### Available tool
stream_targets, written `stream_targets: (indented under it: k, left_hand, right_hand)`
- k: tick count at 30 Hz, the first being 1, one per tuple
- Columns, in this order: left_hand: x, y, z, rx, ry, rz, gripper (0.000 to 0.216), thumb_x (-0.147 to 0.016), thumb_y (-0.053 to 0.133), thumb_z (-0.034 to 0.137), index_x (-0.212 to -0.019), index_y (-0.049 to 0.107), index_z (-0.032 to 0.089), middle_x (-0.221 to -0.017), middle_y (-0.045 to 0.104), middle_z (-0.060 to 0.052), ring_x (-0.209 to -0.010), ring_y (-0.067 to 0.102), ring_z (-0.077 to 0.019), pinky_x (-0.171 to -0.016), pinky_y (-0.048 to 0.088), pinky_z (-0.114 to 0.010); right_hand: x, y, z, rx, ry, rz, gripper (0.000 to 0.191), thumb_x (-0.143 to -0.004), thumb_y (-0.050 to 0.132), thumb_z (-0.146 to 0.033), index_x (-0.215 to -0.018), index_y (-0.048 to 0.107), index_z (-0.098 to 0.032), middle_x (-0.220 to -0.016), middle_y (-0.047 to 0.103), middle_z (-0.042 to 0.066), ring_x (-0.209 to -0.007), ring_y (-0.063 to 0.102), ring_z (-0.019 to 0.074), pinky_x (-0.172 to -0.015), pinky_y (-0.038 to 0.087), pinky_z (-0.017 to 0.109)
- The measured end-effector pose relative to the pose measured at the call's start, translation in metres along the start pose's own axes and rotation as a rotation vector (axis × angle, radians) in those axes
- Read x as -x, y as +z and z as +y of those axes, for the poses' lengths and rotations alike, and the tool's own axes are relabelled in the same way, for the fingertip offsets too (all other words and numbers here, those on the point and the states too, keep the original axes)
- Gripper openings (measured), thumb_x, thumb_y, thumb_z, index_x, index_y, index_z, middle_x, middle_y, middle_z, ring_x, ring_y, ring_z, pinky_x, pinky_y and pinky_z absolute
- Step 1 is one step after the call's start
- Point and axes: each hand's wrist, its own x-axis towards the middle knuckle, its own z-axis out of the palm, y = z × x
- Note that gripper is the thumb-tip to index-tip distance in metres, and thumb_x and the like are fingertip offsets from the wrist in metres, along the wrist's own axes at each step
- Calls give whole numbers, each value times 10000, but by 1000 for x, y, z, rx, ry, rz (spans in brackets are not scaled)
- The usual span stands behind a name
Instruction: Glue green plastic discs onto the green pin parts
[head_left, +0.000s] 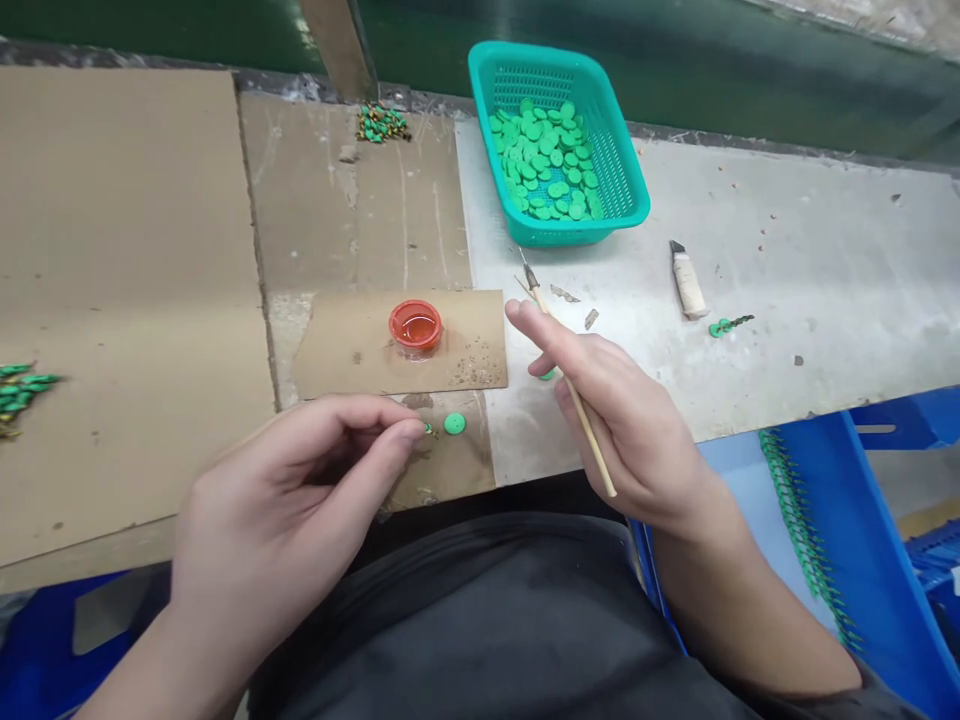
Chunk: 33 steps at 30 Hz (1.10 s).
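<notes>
My left hand (300, 500) is closed in a pinch on a tiny green and gold piece (429, 429) at its fingertips, just left of a loose green disc (454, 424) lying on the cardboard. My right hand (607, 420) grips a thin wooden-handled brush (570, 385), its tip pointing up toward the basket. A small green disc (547, 374) peeks out under the right fingers. A red cap of clear liquid (415, 326) sits on a cardboard scrap between the hands and the basket.
A teal basket (622, 170) of green discs stands at the back. Finished green pieces lie at the far left (19, 388), at the back (382, 123) and at right (727, 325). A small white tube (688, 282) lies on the bench. Blue crates (862, 540) sit lower right.
</notes>
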Motion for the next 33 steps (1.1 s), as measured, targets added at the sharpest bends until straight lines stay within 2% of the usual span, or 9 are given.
stream_targets:
  k: [2, 6, 11, 13, 15, 17, 19, 25, 33]
  left_hand:
    - [-5, 1, 7, 50, -18, -27, 322, -1179, 885, 604, -1181, 879, 283, -1035, 858, 6, -795, 798, -124, -727, 639, -149]
    - [-10, 3, 12, -21, 92, -20, 210, -1189, 873, 512, -1131, 892, 312, -1040, 865, 37, -843, 794, -96, -817, 631, -120]
    - [-11, 5, 12, -96, 163, 5, 122, -1190, 876, 446, -1145, 896, 335, -1063, 856, 58, -867, 791, -111, -820, 657, -161]
    - [-11, 6, 14, -117, 184, 1, 114, -1195, 871, 452, -1150, 893, 349, -1063, 852, 66, -862, 786, -114, -808, 665, -178]
    - [-11, 8, 18, -147, 191, -7, 106, -1212, 844, 443, -1155, 886, 364, -1066, 849, 75, -859, 782, -119, -817, 679, -210]
    - [-10, 10, 21, -172, 178, -7, 117, -1234, 801, 428, -1162, 876, 373, -1071, 843, 82, -862, 784, -129, -831, 695, -255]
    - [-9, 10, 24, -184, 156, 2, 147, -1255, 758, 427, -1166, 865, 378, -1079, 838, 83, -868, 783, -137, -828, 697, -287]
    - [-10, 10, 24, -203, 191, -4, 138, -1241, 791, 446, -1157, 872, 373, -1064, 837, 49, -852, 777, -147, -796, 687, -286]
    - [-10, 9, 24, -298, 243, -15, 104, -1234, 781, 401, -1176, 856, 359, -1122, 834, 60, -902, 781, -166, -786, 657, -324]
  right_hand:
    - [-1, 0, 4, 29, -37, 26, 766, -1236, 487, -114, -1946, 446, -398, -1843, 711, 56, -1351, 864, 292, -1170, 757, 540]
    - [-3, 1, 11, 62, -122, 102, 764, -1219, 427, -67, -1919, 509, -364, -1818, 733, 61, -1351, 869, 275, -1190, 748, 534]
    - [-3, -2, 7, -39, -56, 86, 633, -1244, 536, -214, -1869, 569, -307, -1768, 773, 99, -1355, 873, 311, -1140, 775, 563]
    - [-1, 1, 3, -95, -12, 155, 516, -1243, 605, -211, -1747, 690, -289, -1627, 859, 108, -1314, 891, 305, -1121, 786, 543]
    - [2, 8, 0, -169, 36, 281, 346, -1235, 636, -148, -1504, 805, -285, -1418, 924, 86, -1231, 913, 262, -1063, 798, 467]
    - [6, 17, -1, -271, 85, 384, 231, -1221, 664, -109, -1320, 773, -287, -1219, 907, 42, -1118, 925, 214, -952, 804, 379]
    - [10, 26, 0, -352, 118, 428, 232, -1211, 683, -96, -1312, 677, -304, -1124, 836, 1, -1028, 925, 184, -871, 801, 329]
    - [15, 32, 4, -324, 67, 399, 322, -1193, 706, -86, -1366, 590, -332, -1207, 702, -9, -1053, 898, 168, -952, 825, 351]
    - [13, 28, 1, -282, 92, 375, 248, -1213, 707, -126, -1339, 621, -320, -1152, 750, -6, -1043, 898, 192, -898, 823, 368]
